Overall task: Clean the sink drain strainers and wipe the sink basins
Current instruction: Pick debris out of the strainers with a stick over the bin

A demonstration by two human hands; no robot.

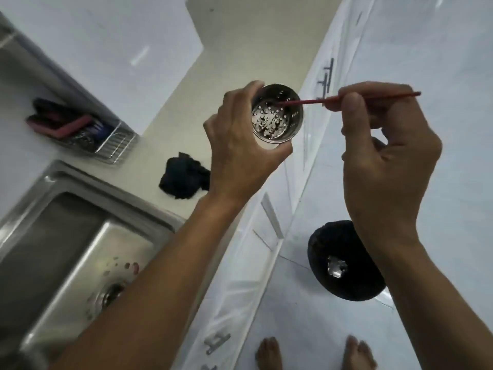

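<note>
While the left hand point(240, 156) curls around the outside of a drain strainer basket point(277, 116), thumb on the near side and fingers over the far rim, the basket is held up in the air over the counter edge, mouth tilted toward the camera. It is one shiny stainless steel cup, round, its floor and wall punched with many small holes; dark specks sit on the floor. The right hand point(386, 161) pinches one thin, straight red stick point(346, 98) between thumb and fingertips, the other fingers loosely curled. The stick's tip reaches inside the basket and its other end juts out past the hand to the right.

Lower left lies one brushed steel sink basin point(66, 249) with rounded corners and a raised rim; its round drain opening point(112, 292) sits open beside the left forearm, with reddish spots near it. The smooth cream countertop point(170, 102) runs between the sink and the counter edge, carrying one crumpled dark cloth point(184, 180) and, further back, one wire rack point(114, 145) of blurred pads. Metal bar handles point(326, 78) show on the glossy white cabinet fronts. On the pale floor below stand one round black container point(346, 260), holding a crumpled silvery scrap, and two bare feet point(269, 353), with open floor around them.
</note>
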